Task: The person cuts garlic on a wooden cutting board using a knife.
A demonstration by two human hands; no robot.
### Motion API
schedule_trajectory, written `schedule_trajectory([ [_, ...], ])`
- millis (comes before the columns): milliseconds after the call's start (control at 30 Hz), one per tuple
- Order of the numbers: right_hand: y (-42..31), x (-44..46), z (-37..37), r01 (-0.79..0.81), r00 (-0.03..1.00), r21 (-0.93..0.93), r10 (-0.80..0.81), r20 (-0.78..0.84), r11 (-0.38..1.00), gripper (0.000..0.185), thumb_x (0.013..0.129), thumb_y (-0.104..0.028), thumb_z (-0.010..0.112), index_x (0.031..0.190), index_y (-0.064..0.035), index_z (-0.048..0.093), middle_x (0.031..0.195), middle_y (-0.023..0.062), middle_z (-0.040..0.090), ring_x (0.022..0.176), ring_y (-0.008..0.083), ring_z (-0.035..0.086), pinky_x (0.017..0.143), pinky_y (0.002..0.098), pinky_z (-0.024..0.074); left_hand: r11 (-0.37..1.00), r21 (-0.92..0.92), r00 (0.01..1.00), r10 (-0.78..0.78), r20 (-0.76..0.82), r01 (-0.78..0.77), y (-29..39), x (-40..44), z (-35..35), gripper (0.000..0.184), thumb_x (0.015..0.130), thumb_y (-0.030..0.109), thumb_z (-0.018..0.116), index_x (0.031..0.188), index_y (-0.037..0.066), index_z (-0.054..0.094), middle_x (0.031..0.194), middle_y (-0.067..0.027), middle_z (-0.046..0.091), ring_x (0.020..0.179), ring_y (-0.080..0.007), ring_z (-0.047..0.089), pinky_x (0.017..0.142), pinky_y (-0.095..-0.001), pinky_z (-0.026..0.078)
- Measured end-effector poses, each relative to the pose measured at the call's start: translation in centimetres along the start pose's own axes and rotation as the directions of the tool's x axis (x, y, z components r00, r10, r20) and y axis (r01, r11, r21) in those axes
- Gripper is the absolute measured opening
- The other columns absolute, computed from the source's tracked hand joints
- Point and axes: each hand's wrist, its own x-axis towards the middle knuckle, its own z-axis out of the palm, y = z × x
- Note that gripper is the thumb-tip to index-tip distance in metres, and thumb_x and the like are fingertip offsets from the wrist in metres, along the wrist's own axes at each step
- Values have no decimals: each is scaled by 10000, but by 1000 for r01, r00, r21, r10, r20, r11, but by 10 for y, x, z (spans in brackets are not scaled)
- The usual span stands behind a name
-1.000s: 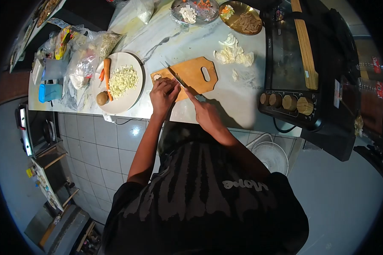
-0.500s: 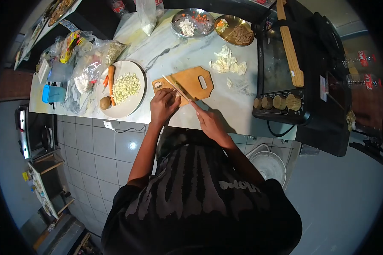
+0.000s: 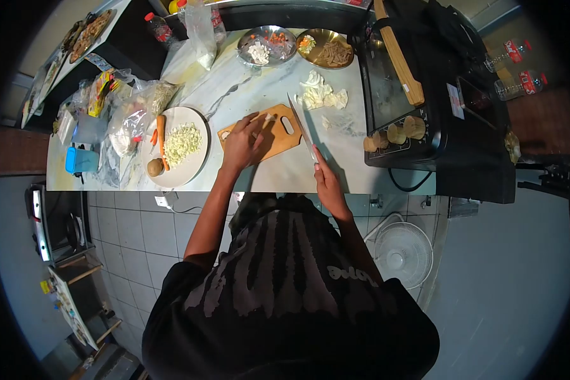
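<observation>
A wooden cutting board (image 3: 281,140) with an oval handle hole lies on the marble counter. Over its left half is my left hand (image 3: 240,144), fingers spread and pointing away from me. A small pale piece (image 3: 270,118) rests on the board just beyond the fingertips. My right hand (image 3: 327,178) is closed round the handle of a knife (image 3: 301,125), whose blade points away from me along the board's right edge. To the left, a round plate (image 3: 192,163) holds chopped pale vegetable (image 3: 182,143), carrots (image 3: 161,133) and a round brown item (image 3: 154,166).
Crumpled pale leaves (image 3: 320,92) lie beyond the board. Two metal plates with food, one silvery (image 3: 241,50) and one brassy (image 3: 305,57), stand farther back. A black oven (image 3: 386,95) occupies the right, plastic bags (image 3: 130,123) and a blue container (image 3: 81,159) the left.
The knife has moved right, off the middle of the board, with my right hand. My left hand has shifted forward and its fingers have spread. The whole view has shifted.
</observation>
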Motion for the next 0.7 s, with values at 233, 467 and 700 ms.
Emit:
schedule_trajectory([
  [233,3,-14,19,136,987,-45,-131,94,990,461,1087,-169,430,1547,-204,418,1312,281,590,1203,486,546,967,433,483,984,106,990,139,39,-142,-34,-25,-1,191,850,148,742,1007,39,748,987,-125,722,950,-326,657,844,-419,542],
  [467,3,-11,45,221,969,-173,-197,148,960,502,1051,-129,470,1543,-214,423,1260,297,602,1127,502,561,916,459,501,988,64,990,-141,12,140,-26,-39,-8,179,848,136,755,1005,51,757,916,-111,695,877,-304,648,792,-429,523],
  [700,-21,-7,68,138,983,-227,-105,153,964,513,1045,-110,474,1545,-215,422,1170,309,623,1070,509,582,870,458,512,994,28,994,105,-31,-104,-50,-44,3,158,840,96,756,994,61,765,896,-90,664,855,-288,615,767,-410,501],
])
